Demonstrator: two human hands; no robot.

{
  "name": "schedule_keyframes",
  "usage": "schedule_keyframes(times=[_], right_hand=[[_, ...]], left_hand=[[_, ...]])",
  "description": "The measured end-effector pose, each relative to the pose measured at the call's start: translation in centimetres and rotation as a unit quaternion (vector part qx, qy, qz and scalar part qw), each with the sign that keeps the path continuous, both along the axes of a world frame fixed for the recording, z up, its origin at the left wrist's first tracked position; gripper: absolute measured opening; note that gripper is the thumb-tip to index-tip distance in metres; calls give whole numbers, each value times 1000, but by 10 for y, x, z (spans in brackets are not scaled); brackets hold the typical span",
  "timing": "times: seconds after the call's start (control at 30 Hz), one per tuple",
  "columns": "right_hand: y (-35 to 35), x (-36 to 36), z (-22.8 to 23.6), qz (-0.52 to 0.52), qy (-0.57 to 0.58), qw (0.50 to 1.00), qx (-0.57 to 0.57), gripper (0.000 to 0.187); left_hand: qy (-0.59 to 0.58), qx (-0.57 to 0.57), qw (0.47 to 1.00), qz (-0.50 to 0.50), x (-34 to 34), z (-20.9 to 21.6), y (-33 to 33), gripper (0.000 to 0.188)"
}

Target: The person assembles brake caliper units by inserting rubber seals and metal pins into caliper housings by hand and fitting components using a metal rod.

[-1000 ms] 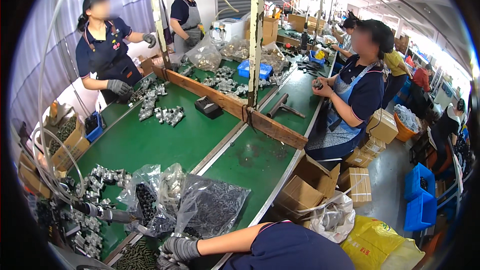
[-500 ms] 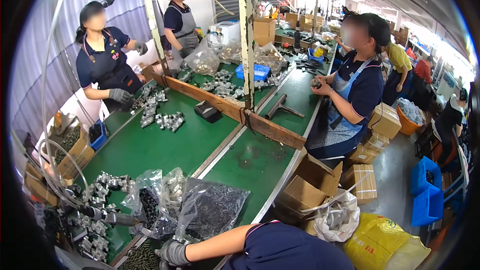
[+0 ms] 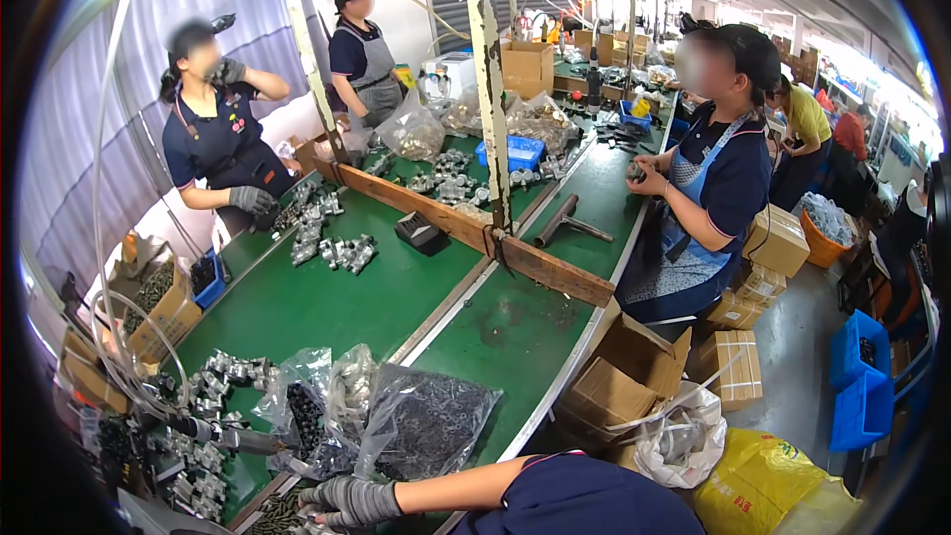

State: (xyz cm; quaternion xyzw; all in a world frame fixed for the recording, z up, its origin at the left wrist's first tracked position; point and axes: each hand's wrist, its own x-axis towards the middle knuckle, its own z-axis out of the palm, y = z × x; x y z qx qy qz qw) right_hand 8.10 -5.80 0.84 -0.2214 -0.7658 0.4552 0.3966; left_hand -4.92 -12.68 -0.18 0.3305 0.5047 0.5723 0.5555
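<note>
Gloved fingers (image 3: 315,507) beside clear plastic bag (image 3: 426,426).

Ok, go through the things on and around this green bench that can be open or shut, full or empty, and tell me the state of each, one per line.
Clear plastic bag: open, lying flat, dark small parts inside.
Gloved hand: fingers curled, beside the bags.
Cardboard box: flaps open, contents not visible.
Blue bin: open top, dark items inside.
Yellow sack: bulging, full.
White sack: top open, crumpled.
</note>
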Motion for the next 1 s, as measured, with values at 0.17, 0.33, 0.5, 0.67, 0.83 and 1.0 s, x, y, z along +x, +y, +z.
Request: schedule_keyframes(times=[0.17,0.33,0.5,0.67,0.83,1.0], right_hand=[[-3,36,7,-81,54,990,-103,48],[-10,77,28,-128,-93,979,-127,42],[2,106,28,-130,-29,990,-49,43],[6,124,39,-152,-56,987,7,36],[1,141,44,-164,-78,982,49,34],[1,150,34,-209,-70,971,91,24]], left_hand=[[-175,8,985,0,-8,-33,8,41],[-79,31,996,8,39,-5,19,37],[-33,-38,999,-4,68,28,20,36],[2,-100,994,-44,86,42,31,32],[167,93,978,-85,70,-4,49,36],[-86,-8,977,-197,79,14,65,51]])
